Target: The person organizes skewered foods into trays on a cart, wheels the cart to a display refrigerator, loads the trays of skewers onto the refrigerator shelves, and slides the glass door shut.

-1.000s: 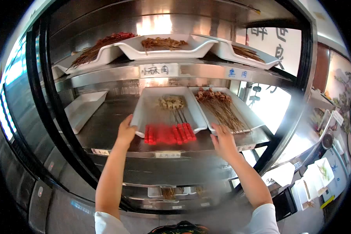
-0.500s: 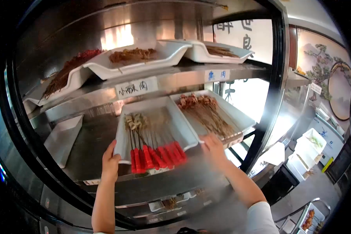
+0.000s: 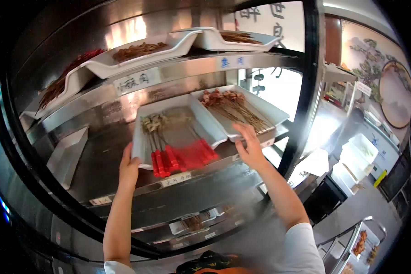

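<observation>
A white tray [image 3: 205, 117] of skewers with red handles [image 3: 158, 164] rests on the middle shelf, its front end towards me. My left hand [image 3: 128, 167] grips its front left corner, fingers along the outer side and thumb at the front. My right hand [image 3: 251, 148] is at the front left corner of a second white tray [image 3: 273, 106], to the right of the first. Its fingers and thumb are apart around that tray's front rim, with fingertips over the edge; contact is hard to tell. Thin skewers of meat [image 3: 233, 107] lie in this second tray.
Above is a metal shelf [image 3: 182, 68] bearing several trays of skewers. A narrow white tray [image 3: 68, 155] stands at the left. Black door frames [image 3: 306, 105] flank the cabinet. Lower shelves hold more trays [image 3: 194, 223]. A cart [image 3: 367, 233] with food stands at lower right.
The red-handled tray sits deeper on the shelf, its shelf-edge label now showing below. My right hand has left that tray's right corner and moved to the second tray's front, fingers spreading.
</observation>
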Demonstrator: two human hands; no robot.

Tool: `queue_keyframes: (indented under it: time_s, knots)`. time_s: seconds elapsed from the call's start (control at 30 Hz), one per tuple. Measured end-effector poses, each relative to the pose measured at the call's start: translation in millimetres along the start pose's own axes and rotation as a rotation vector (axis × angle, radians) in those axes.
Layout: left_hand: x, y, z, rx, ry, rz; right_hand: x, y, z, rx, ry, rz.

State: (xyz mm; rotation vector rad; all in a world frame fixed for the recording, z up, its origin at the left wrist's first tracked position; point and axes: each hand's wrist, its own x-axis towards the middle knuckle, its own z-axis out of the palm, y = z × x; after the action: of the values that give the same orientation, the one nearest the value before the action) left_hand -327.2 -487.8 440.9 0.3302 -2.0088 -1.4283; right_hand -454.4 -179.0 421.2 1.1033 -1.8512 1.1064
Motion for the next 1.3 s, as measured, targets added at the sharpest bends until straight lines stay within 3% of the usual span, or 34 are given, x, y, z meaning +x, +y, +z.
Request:
queue_keyframes:
  time_s: [0.03,0.1,0.13,0.2,0.3,0.37,0.43,0.53,0.57,0.6,0.63,0.7,0.73,0.77,0.83,0.87,0.9,0.93,0.97,1.0,1.03,1.07,1.13,1.2,1.23,1.3]
  knots:
    - [-6.6,5.0,2.6,-0.003,-0.027,0.011,-5.0,-1.7,-2.8,-0.021,0.016,0.012]
    - [-20.0,20.6,7.0,0.702,0.293,0.753,-16.5,2.6,-11.6,-0.326,0.501,0.076]
    - [-29.5,35.8,12.5,0.686,0.278,0.767,-22.8,14.7,-14.8,-0.313,0.594,0.14]
    - [-57.4,64.7,31.2,0.956,-0.044,0.975,-27.9,31.1,-24.2,-0.289,0.649,0.229]
    - [-68.6,75.1,61.6,0.938,-0.266,1.198,-17.1,56.2,-31.9,-0.241,0.659,0.322]
    - [-59.9,67.0,79.1,0.965,-0.237,1.231,-4.2,70.2,-30.0,-0.184,0.659,0.36]
    - [-45.8,52.5,90.6,0.998,-0.21,1.267,6.2,79.5,-24.6,-0.458,0.524,0.39]
    - [-35.9,42.4,99.2,1.185,-0.063,1.24,18.5,64.2,-25.1,-0.24,0.51,0.54]
    - [-41.0,47.2,102.7,1.276,-0.186,1.074,14.6,63.0,-27.0,-0.382,0.46,0.519]
    - [-43.7,57.9,109.0,1.337,-0.333,0.955,-2.8,107.9,-7.8,-0.784,0.53,0.279]
    - [-44.9,62.7,91.6,0.984,-0.1,1.392,9.7,88.5,0.2,-0.756,0.578,0.293]
    - [-40.2,44.5,82.1,1.067,-0.146,1.458,51.9,36.5,17.7,-0.557,0.678,0.301]
    - [-28.8,48.6,42.9,1.438,-0.049,1.275,77.0,5.3,41.9,-0.472,0.671,0.269]
    - [-22.0,55.9,22.7,1.528,0.089,1.328,89.1,-13.9,57.1,-0.429,0.658,0.258]
    - [1.1,47.2,-9.4,1.533,0.21,1.407,101.4,-50.6,92.7,-0.313,0.602,0.238]
    - [26.5,19.7,-24.6,1.491,0.167,1.312,91.4,-63.2,108.0,-0.084,0.53,0.271]
    - [52.8,-6.8,-39.5,1.447,0.127,1.213,79.8,-78.1,119.5,-0.106,0.539,0.288]
    - [45.5,1.9,-51.7,1.429,0.11,1.228,64.3,-94.7,125.7,-0.159,0.523,0.232]
    - [-2.8,49.1,13.4,1.429,0.166,1.312,17.4,-67.1,57.9,-0.197,0.538,0.194]
    - [-34.0,55.2,-10.6,1.389,0.204,1.383,-25.7,-106.6,60.8,-0.267,0.528,0.166]
    - [-17.9,76.7,9.9,1.418,0.175,1.379,-24.5,-93.7,47.2,-0.275,0.499,0.125]
    - [-31.8,51.7,19.8,1.302,0.123,1.437,-107.5,-84.9,43.3,-0.309,0.433,0.206]
    - [-51.1,62.3,-3.0,1.199,0.007,1.51,-177.8,-113.7,49.0,-0.374,0.368,0.347]
    - [-91.6,29.7,37.3,0.935,-0.189,1.577,-277.6,-146.3,1.9,-0.608,0.295,0.62]
    - [-104.6,33.6,24.4,0.896,-0.279,1.577,-327.7,-164.1,-19.9,-0.721,0.23,0.753]
    - [-142.2,-10.5,48.0,0.762,-0.511,1.478,-392.9,-222.8,-83.7,-0.955,0.325,0.953]
